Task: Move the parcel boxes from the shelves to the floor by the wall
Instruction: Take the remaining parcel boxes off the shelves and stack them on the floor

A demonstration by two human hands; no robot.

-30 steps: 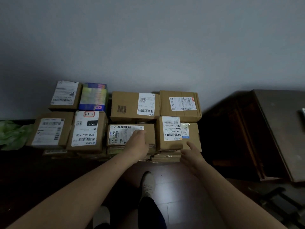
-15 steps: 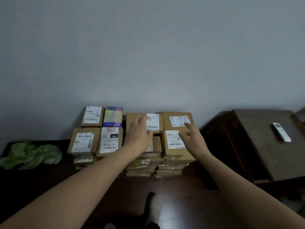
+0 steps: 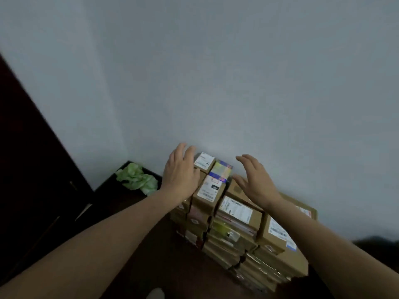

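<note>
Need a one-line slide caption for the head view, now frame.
Left hand and right hand, both open, reach over the parcel boxes stacked against the grey wall, gripping nothing.

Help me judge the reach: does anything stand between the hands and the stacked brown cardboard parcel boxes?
Nothing visible does. Both the left hand and right hand hover open just over the stacked brown cardboard parcel boxes.

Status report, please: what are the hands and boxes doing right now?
Left hand, right hand open, empty, above the stack. Boxes stacked against the wall. Nothing in the way.
</note>
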